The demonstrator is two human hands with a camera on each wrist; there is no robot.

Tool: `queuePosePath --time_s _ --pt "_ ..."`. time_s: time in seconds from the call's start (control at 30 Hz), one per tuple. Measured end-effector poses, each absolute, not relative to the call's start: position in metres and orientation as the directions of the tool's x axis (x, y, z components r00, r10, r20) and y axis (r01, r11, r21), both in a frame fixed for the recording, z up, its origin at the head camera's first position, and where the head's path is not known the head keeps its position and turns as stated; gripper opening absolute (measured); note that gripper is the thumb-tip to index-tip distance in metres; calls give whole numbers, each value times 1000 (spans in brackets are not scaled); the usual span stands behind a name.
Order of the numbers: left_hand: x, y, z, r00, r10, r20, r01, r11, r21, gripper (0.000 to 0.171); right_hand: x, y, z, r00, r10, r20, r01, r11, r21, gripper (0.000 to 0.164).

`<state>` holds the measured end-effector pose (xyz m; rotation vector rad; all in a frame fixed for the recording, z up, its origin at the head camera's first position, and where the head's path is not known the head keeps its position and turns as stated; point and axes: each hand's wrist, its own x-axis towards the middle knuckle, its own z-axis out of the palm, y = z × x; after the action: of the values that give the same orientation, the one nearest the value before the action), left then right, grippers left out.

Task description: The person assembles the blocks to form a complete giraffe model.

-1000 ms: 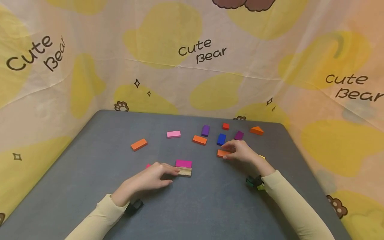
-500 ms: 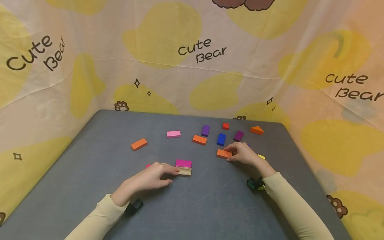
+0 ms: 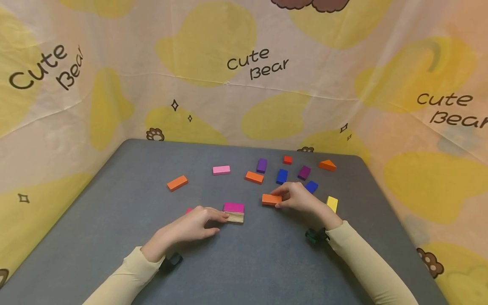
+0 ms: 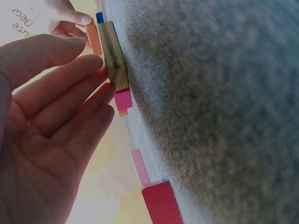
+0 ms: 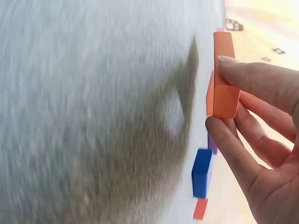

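In the head view my right hand (image 3: pixel 299 198) pinches an orange block (image 3: pixel 271 200) by its right end. The right wrist view shows the thumb on one side of that block and fingers on the other, with a shadow on the table beside it. My left hand (image 3: pixel 196 224) rests its fingertips on a bare wooden block (image 3: pixel 235 217), the fingers nearly straight and the thumb apart from it. A magenta block (image 3: pixel 234 207) lies against the far side of the wooden one. A red block (image 4: pixel 161 203) sits near the left hand, mostly hidden by it in the head view.
Farther back on the grey table (image 3: pixel 114 220) lie several loose blocks: another orange block (image 3: pixel 254 177), a pink block (image 3: pixel 221 170), a purple block (image 3: pixel 262 165) and a blue block (image 3: pixel 282 176). A yellow block (image 3: pixel 332 204) is beside the right forearm. Patterned cloth surrounds the table.
My right hand has moved left with the orange block, toward the wooden and magenta blocks, uncovering the blue and yellow blocks at right. The left hand has stayed in place.
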<state>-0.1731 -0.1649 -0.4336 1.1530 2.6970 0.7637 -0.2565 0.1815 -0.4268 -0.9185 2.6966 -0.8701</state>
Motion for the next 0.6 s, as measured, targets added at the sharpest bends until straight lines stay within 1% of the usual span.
queuePosePath --time_s 0.27,0.6 --pt "-173 -166 -432 -704 704 94 646 579 497 31 -247 167 -429 -777 -630 21 -516 617 -594 35" --pt "-171 -166 -432 -706 703 85 641 584 499 32 -236 154 -433 -733 -680 8 -539 573 -617 36"
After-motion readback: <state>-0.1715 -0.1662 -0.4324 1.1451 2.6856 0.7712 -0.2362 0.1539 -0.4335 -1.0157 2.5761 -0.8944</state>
